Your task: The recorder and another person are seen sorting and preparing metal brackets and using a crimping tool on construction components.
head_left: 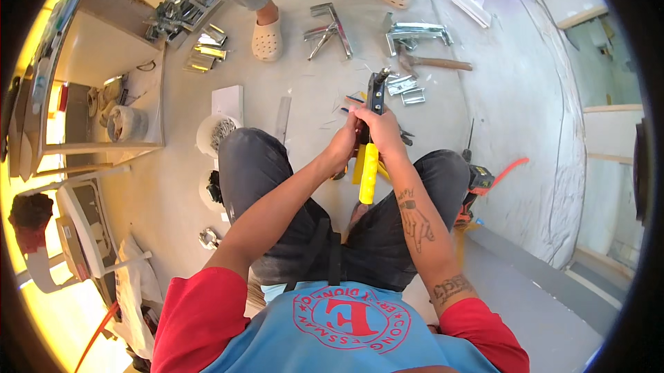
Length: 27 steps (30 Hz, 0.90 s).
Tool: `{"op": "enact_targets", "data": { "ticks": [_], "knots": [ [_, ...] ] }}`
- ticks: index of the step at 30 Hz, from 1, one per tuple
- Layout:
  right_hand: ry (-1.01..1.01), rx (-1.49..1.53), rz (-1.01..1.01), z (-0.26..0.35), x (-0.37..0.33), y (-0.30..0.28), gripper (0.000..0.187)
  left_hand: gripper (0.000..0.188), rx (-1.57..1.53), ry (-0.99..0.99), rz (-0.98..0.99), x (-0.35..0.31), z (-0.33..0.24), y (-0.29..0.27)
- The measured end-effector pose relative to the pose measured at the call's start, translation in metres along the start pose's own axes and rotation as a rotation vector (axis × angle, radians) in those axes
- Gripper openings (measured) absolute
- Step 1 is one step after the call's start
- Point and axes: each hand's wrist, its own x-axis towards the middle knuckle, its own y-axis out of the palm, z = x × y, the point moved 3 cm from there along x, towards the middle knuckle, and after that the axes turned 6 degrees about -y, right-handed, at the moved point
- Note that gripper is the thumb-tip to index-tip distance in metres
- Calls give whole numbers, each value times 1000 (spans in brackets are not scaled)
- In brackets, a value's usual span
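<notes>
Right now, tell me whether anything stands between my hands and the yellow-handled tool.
Nothing visible does: the left hand and right hand are both on the yellow-handled tool.

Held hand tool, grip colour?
Yellow; the grip shows best in the head view.

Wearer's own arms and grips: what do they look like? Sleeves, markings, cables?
Left sleeve and right sleeve: short, red. Right forearm: dark hand-shaped tattoo, plus a second tattoo nearer the elbow. Left forearm: no markings visible. Left grip, right grip: no gloves. No cables seen on either arm.
</notes>
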Motion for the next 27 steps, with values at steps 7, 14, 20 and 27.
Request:
{"op": "enact_targets", "data": {
  "ticks": [7,14,20,27],
  "knots": [
    [-32,63,16,-1,-2,-7,17,74,157,20,-32,1,7,-1],
    [57,119,86,16,-17,-10,19,67,186,102,-213,-9,2,-12],
    [234,392,-92,-12,8,-20,21,53,357,101,-200,-8,-7,-9],
    [227,455,-65,-23,12,-30,21,44,403,172,-259,-5,0,-12]
  ]
}}
